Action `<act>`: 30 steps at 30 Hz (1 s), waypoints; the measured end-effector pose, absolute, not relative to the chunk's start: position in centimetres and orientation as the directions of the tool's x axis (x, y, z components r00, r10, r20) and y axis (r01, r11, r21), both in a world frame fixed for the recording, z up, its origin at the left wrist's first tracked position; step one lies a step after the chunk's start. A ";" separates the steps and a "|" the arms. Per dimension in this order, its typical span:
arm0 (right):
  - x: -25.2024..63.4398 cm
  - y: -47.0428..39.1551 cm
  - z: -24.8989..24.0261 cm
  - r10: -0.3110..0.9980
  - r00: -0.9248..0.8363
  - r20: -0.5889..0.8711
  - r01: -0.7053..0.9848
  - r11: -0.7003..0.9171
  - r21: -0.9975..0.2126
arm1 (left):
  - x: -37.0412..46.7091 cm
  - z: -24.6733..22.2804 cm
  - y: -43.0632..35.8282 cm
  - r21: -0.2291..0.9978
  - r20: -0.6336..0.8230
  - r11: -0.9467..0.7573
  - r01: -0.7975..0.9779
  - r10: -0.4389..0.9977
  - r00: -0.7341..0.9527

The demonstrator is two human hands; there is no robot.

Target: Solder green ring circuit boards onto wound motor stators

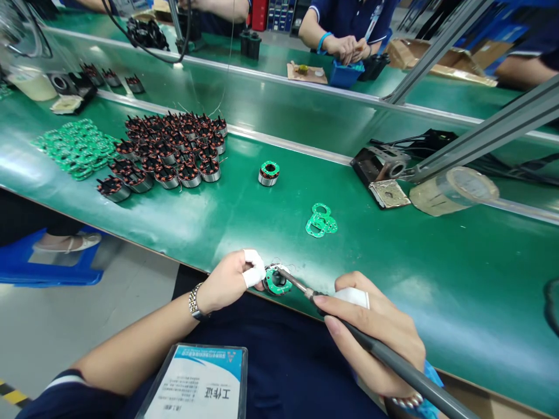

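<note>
My right hand (375, 331) is closed around the handle of a soldering iron (393, 361), with white tape on a finger. The iron's tip touches the green ring-shaped circuit board on top of a motor stator (274, 284) near the bench's front edge. My left hand (233, 276), with white-wrapped fingertips, pinches that stator's left side. Thin wires stick up around the board. Farther back stands another stator (268, 174) topped with a green board. A few loose ring boards (321, 221) lie to the right of it.
Many wound stators (170, 151) stand in a cluster at left, beside a pile of green ring boards (78, 145). At right are a soldering iron stand (379, 166), a sponge (388, 194) and a clear tub (454, 189). Beyond the metal rail a co-worker's hands (349, 51) hover over a blue bin (346, 74).
</note>
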State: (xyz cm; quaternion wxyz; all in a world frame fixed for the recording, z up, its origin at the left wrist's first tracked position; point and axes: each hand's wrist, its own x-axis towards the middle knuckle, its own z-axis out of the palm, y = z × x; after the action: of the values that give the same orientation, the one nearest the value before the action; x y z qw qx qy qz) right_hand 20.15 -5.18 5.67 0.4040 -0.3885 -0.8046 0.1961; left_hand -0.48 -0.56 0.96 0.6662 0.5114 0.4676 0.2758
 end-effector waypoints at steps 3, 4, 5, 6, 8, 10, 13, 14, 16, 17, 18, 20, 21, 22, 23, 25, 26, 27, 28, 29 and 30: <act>20.7 -5.3 5.9 0.782 -0.346 0.518 0.497 0.622 -0.605 | -0.4 1.0 -0.6 0.944 -0.329 0.309 0.117 0.848 0.416; 21.0 -5.2 5.9 0.782 -0.331 0.527 0.518 0.618 -0.592 | -0.4 1.0 -0.7 0.946 -0.325 0.300 0.126 0.849 0.416; 21.4 -5.1 5.9 0.786 -0.305 0.537 0.546 0.607 -0.578 | -0.5 1.0 -0.7 0.946 -0.323 0.291 0.141 0.850 0.416; 21.9 -4.8 5.8 0.793 -0.269 0.546 0.581 0.586 -0.565 | -0.5 1.0 -0.8 0.946 -0.323 0.281 0.160 0.851 0.414; 23.6 -3.8 5.4 0.808 -0.158 0.568 0.661 0.514 -0.547 | -0.6 0.9 -0.9 0.946 -0.319 0.262 0.189 0.852 0.415; 26.3 -2.1 4.7 0.798 0.000 0.603 0.734 0.410 -0.542 | -0.7 0.7 -0.9 0.949 -0.309 0.248 0.192 0.850 0.427; 31.7 1.2 3.9 0.683 0.313 0.660 0.839 0.127 -0.529 | -0.8 0.5 -0.8 0.954 -0.296 0.236 0.185 0.842 0.452; 33.5 2.4 3.7 0.628 0.374 0.683 0.858 0.047 -0.512 | -0.8 0.4 -0.8 0.955 -0.292 0.232 0.185 0.842 0.453; 36.7 4.3 3.4 0.582 0.448 0.679 0.860 -0.072 -0.506 | -0.9 0.3 -0.9 0.957 -0.285 0.223 0.187 0.848 0.447; 37.8 5.0 3.3 0.608 0.466 0.643 0.845 -0.091 -0.527 | -0.9 0.3 -0.9 0.957 -0.282 0.220 0.189 0.852 0.440; 38.5 5.5 3.2 0.625 0.477 0.618 0.832 -0.095 -0.546 | -0.9 0.3 -0.9 0.957 -0.281 0.218 0.190 0.856 0.434; 38.4 5.7 3.1 0.664 0.486 0.568 0.799 -0.076 -0.596 | -0.8 0.3 -0.9 0.957 -0.282 0.222 0.187 0.860 0.424; 37.5 5.5 3.1 0.680 0.483 0.552 0.784 -0.055 -0.619 | -0.7 0.4 -1.0 0.957 -0.283 0.228 0.177 0.863 0.419; 36.2 4.9 3.0 0.701 0.465 0.540 0.772 -0.023 -0.635 | -0.6 0.4 -1.0 0.958 -0.285 0.239 0.161 0.864 0.414; 34.5 4.2 3.0 0.728 0.435 0.530 0.762 0.017 -0.648 | -0.4 0.5 -1.0 0.957 -0.289 0.253 0.141 0.866 0.408; 30.3 2.3 3.0 0.802 0.233 0.550 0.764 0.198 -0.614 | -0.1 0.6 -1.0 0.953 -0.302 0.287 0.099 0.869 0.392; 28.1 1.2 3.0 0.840 0.079 0.537 0.742 0.310 -0.595 | 0.1 0.6 -1.0 0.949 -0.311 0.304 0.082 0.870 0.383; 26.0 0.1 2.9 0.860 -0.088 0.503 0.695 0.415 -0.587 | 0.2 0.7 -1.0 0.946 -0.320 0.318 0.069 0.870 0.375; 24.1 -0.9 2.7 0.858 -0.212 0.468 0.645 0.483 -0.593 | 0.4 0.7 -0.9 0.942 -0.327 0.329 0.061 0.869 0.370; 22.4 -1.7 2.4 0.866 -0.266 0.423 0.611 0.491 -0.621 | 0.4 0.6 -0.9 0.940 -0.332 0.336 0.056 0.868 0.369; 21.0 -2.4 2.0 0.881 -0.287 0.376 0.588 0.472 -0.657 | 0.5 0.6 -0.9 0.939 -0.334 0.340 0.054 0.865 0.373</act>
State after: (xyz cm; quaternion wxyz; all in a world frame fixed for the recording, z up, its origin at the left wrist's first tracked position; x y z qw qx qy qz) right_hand 21.03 -2.44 1.98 0.3645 -0.4729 -0.7765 0.2014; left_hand 0.49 -0.91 0.63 0.6694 0.4883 0.4708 0.3030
